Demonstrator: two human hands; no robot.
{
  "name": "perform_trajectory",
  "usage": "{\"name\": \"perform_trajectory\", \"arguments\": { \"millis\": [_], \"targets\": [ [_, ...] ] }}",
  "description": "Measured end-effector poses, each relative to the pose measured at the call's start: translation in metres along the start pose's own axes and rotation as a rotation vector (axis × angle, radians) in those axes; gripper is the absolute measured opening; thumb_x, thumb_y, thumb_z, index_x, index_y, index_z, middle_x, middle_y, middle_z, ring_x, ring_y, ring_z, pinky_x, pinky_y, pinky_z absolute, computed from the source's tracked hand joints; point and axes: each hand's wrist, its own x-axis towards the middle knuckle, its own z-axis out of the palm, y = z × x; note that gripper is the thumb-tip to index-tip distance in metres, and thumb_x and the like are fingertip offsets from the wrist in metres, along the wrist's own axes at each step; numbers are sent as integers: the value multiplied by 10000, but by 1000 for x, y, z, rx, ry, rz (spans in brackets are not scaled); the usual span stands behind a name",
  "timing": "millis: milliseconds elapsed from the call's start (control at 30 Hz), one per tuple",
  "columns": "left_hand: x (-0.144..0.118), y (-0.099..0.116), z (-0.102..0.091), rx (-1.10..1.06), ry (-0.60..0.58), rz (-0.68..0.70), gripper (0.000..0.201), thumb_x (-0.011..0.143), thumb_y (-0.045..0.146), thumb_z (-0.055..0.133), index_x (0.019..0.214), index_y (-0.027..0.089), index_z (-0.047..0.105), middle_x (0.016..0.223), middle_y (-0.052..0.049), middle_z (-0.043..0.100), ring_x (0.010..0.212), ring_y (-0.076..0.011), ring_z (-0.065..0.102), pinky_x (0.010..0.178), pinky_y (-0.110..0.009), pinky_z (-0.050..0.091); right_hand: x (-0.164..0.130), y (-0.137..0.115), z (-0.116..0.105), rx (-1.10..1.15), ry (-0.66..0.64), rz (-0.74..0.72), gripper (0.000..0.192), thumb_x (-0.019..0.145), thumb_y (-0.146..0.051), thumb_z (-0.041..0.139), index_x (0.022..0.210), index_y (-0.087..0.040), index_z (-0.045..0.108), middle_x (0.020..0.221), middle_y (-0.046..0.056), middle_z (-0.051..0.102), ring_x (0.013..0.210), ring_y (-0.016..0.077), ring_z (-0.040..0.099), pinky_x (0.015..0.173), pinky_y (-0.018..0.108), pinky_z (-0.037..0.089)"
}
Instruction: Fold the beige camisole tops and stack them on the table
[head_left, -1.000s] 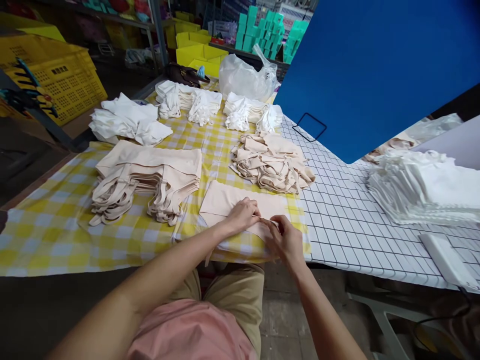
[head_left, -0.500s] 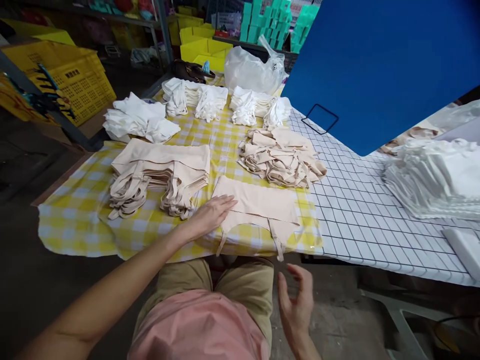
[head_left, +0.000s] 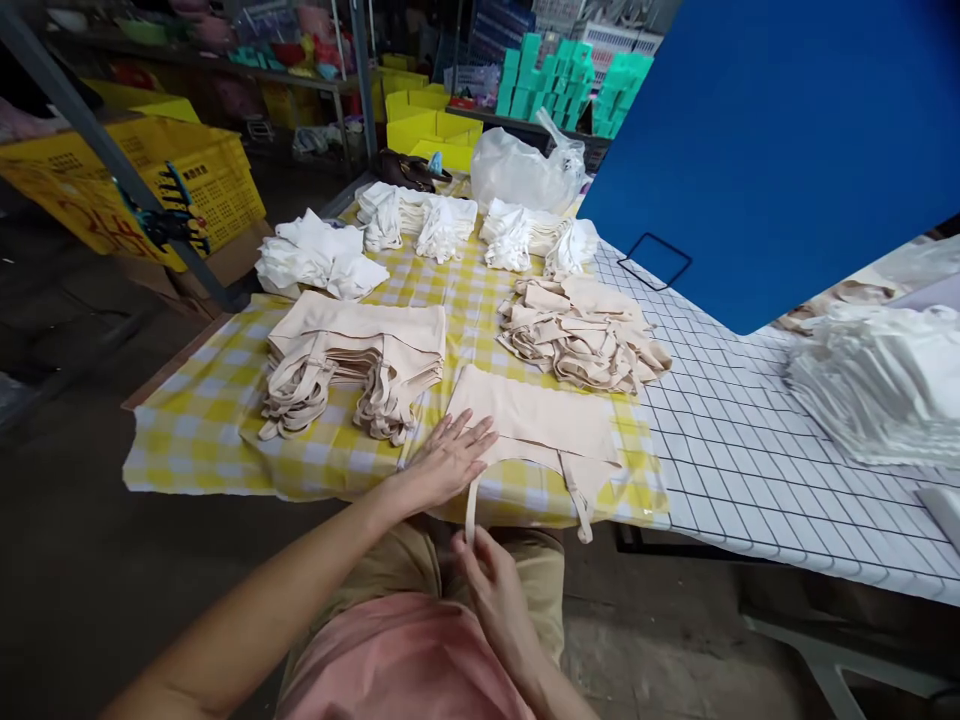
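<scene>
A beige camisole top (head_left: pixel 536 410) lies flat near the table's front edge, its straps toward me. My left hand (head_left: pixel 452 455) rests on its left side, palm down with the fingers spread. Below the edge, my right hand (head_left: pixel 491 585) pinches the end of the left strap (head_left: pixel 471 508) and draws it straight toward me. The right strap (head_left: pixel 576 497) hangs loose over the edge. To the left sits a neat stack of beige camisoles (head_left: pixel 356 345), straps bunched at its front. Behind the flat top is a loose heap of beige camisoles (head_left: pixel 585 330).
White garment stacks (head_left: pixel 420 215) and a loose white pile (head_left: pixel 319 255) lie farther back, before a clear plastic bag (head_left: pixel 529 170). A blue board (head_left: pixel 757 150) rises at the right, beside another white stack (head_left: pixel 877 385). A yellow crate (head_left: pixel 217 185) stands at the left.
My right hand has moved left from the open space below the table and taken hold of the left strap, now pulled straight. My left hand stays on the top, fingers spread wider.
</scene>
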Motion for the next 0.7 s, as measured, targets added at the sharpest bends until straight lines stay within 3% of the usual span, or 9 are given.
{"name": "perform_trajectory", "arguments": {
  "millis": [100, 133, 267, 333, 433, 533, 633, 700],
  "targets": [
    [0, 0, 3, 8, 36, 3, 428, 927, 322, 333, 1347, 248, 371, 1445, -18, 315, 1359, -230, 187, 1098, -434, 190, -24, -26, -23, 114, 88, 32, 383, 790, -458, 555, 1077, -203, 540, 610, -35, 474, 512, 108, 433, 452, 202, 378],
    [0, 0, 5, 11, 46, 1, 427, 927, 324, 336, 1345, 247, 375, 1442, -17, 322, 1359, -229, 190, 1097, -433, 194, -29, -37, -32, 157, 79, 54, 404, 784, -449, 570, 1105, -207, 531, 600, -39, 471, 496, 104, 432, 434, 196, 375],
    [0, 0, 6, 17, 63, -5, 427, 928, 333, 335, 1344, 244, 378, 1444, -6, 316, 1359, -231, 187, 1096, -431, 205, -32, -81, -61, 273, -146, 136, 218, 777, -374, 600, 825, -167, 646, 591, 6, 573, 435, 85, 479, 421, 194, 384],
    [0, 0, 6, 19, 50, -3, 426, 931, 335, 328, 1344, 243, 376, 1448, -3, 307, 1358, -232, 191, 1096, -430, 207, -27, -96, -71, 353, -202, 129, 195, 765, -340, 601, 784, -161, 676, 677, 57, 654, 470, 110, 554, 480, 227, 435],
    [1, 0, 3, 14, 15, -3, 423, 933, 334, 323, 1341, 238, 380, 1452, -6, 296, 1357, -236, 194, 1093, -434, 212, -17, -104, -79, 482, -187, 114, 220, 673, -268, 655, 872, -190, 705, 882, 105, 702, 614, 163, 639, 614, 290, 495],
    [1, 0, 0, 10, -17, -10, 428, 932, 329, 329, 1345, 227, 374, 1459, -6, 276, 1361, -242, 178, 1094, -440, 210, -5, -100, -83, 508, -105, 127, 344, 578, -192, 729, 917, -237, 694, 966, 86, 692, 712, 172, 651, 636, 279, 502],
    [1, -1, 0, 10, -20, -6, 439, 932, 338, 331, 1353, 221, 364, 1460, -1, 267, 1361, -245, 173, 1096, -438, 211, 7, -98, -85, 474, -32, 85, 332, 564, -268, 781, 878, -241, 678, 886, 63, 683, 676, 156, 629, 563, 249, 486],
    [1, -2, 3, 13, -2, 1, 443, 930, 350, 337, 1354, 228, 363, 1456, 3, 279, 1359, -239, 183, 1095, -429, 220, 13, -99, -85, 442, 9, 42, 271, 595, -352, 771, 806, -221, 661, 720, 21, 639, 521, 106, 557, 475, 216, 436]
  ]
}}
